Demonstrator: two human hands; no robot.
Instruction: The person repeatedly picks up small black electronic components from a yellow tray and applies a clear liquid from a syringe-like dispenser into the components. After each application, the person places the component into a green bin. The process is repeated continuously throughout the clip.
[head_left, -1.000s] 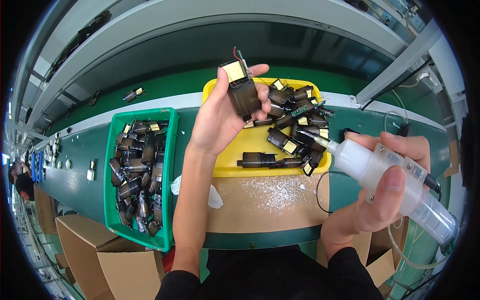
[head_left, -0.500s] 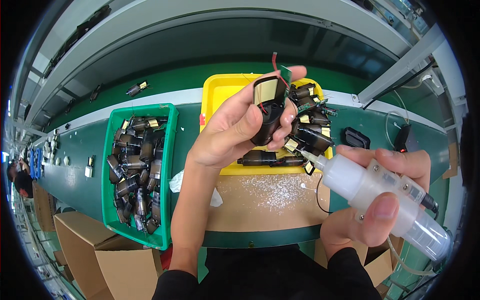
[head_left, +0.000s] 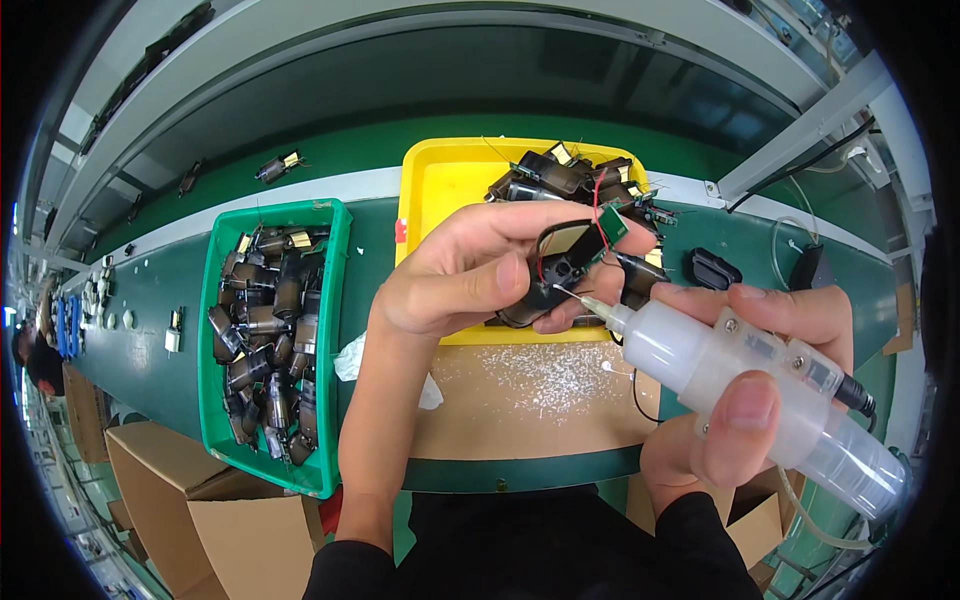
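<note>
My left hand [head_left: 440,275] grips a dark, see-through cylindrical housing [head_left: 524,310], its open end tilted toward the right. A small green circuit board [head_left: 612,226], a red wire and a pale yellow panel show at that end. My right hand [head_left: 742,425] is wrapped around a translucent white glue-dispenser syringe [head_left: 670,345] with a metal clamp and a black cable plug. Its fine needle tip [head_left: 570,293] points left, at or very close to the housing's open end; whether it touches cannot be made out.
A yellow tray [head_left: 425,165] behind my hands holds several similar housings. To the left stands a green bin [head_left: 343,265] full of more. White granules lie scattered on a brown board [head_left: 470,420]. Cardboard boxes [head_left: 255,545] sit below the bench; a black case [head_left: 713,268] lies right.
My left hand has lowered the housing and tipped its open end toward the syringe. The syringe has shifted slightly left and up, bringing its needle to the housing.
</note>
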